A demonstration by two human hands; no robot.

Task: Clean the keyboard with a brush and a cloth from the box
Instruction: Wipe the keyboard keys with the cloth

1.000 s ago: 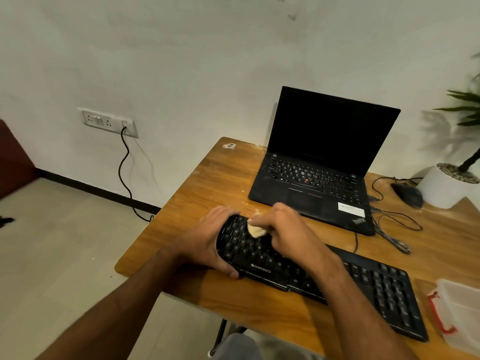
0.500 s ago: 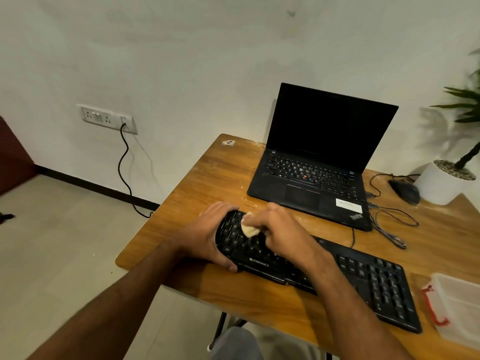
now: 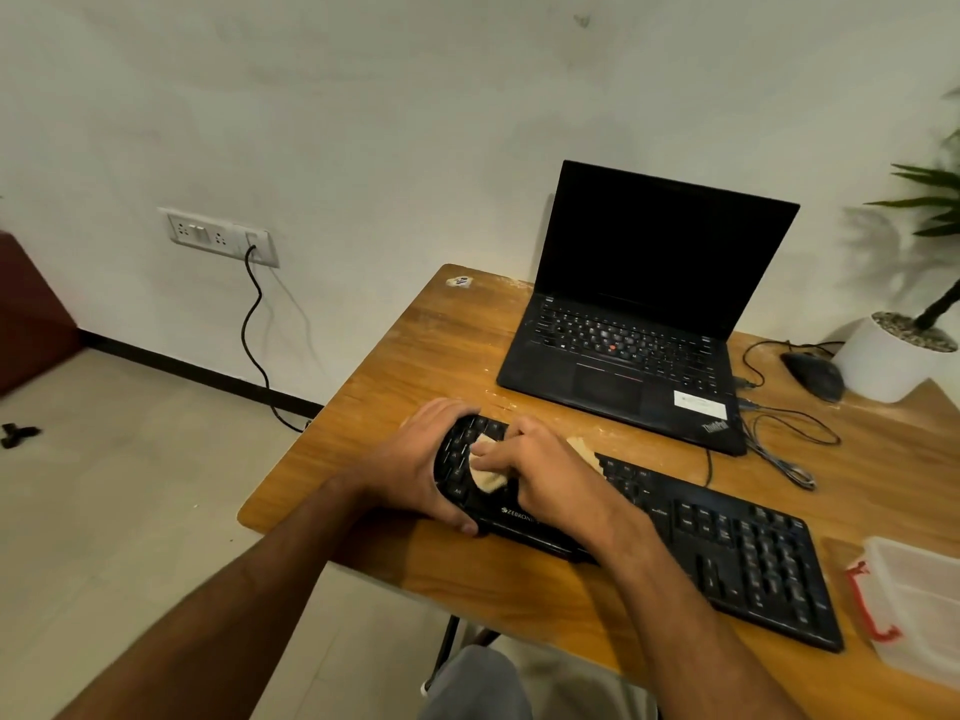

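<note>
A black keyboard (image 3: 727, 553) lies slantwise on the wooden table (image 3: 395, 376). My left hand (image 3: 415, 459) grips its left end, thumb on the front edge and fingers over the back edge. My right hand (image 3: 540, 475) lies flat on a beige cloth (image 3: 488, 480) and presses it onto the left keys. A corner of the cloth sticks out behind the hand. The clear plastic box (image 3: 919, 605) with a red latch stands at the table's right edge. No brush is in view.
An open black laptop (image 3: 623, 350) sits behind the keyboard. To its right are a black mouse (image 3: 815, 376), loose cables (image 3: 779, 449) and a white plant pot (image 3: 893, 361). A wall socket (image 3: 218, 236) with a black cord is on the left.
My right hand has moved the cloth leftward over the keys, and its fingers have flattened out from a curled hold. My left hand keeps its grip on the keyboard's end.
</note>
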